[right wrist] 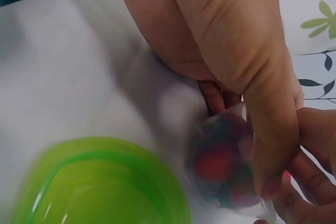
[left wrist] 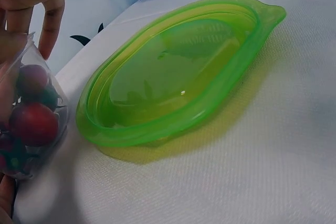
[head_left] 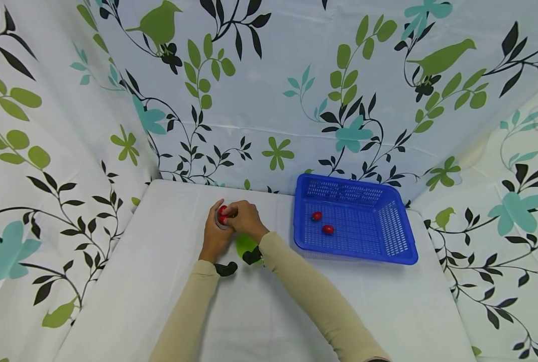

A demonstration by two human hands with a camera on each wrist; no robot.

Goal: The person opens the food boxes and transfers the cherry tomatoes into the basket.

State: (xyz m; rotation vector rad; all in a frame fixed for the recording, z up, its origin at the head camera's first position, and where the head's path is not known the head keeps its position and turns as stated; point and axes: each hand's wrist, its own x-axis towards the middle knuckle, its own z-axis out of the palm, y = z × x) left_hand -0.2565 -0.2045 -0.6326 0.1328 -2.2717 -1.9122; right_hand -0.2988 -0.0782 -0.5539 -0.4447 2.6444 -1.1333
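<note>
My left hand (head_left: 215, 239) holds a small clear plastic container (left wrist: 62, 113) with several red cherry tomatoes (left wrist: 34, 124) inside, some showing green tops. Over the container's mouth, my right hand (head_left: 247, 217) bends its thumb and fingers around a red cherry tomato (head_left: 223, 219). In the right wrist view the right thumb (right wrist: 273, 150) reaches down across the container's rim, and the left fingers (right wrist: 310, 187) lie against its side. A translucent green lid (left wrist: 173, 72) rests on the table just below the hands, partly covered by the right wrist in the head view.
To the right stands a blue plastic basket (head_left: 402, 256) with two cherry tomatoes (head_left: 328, 230) in its left part. A white cloth covers the table (head_left: 178, 216). Patterned curtains (head_left: 259, 120) rise at the back and both sides. Dark devices (head_left: 225, 269) are worn on the wrists.
</note>
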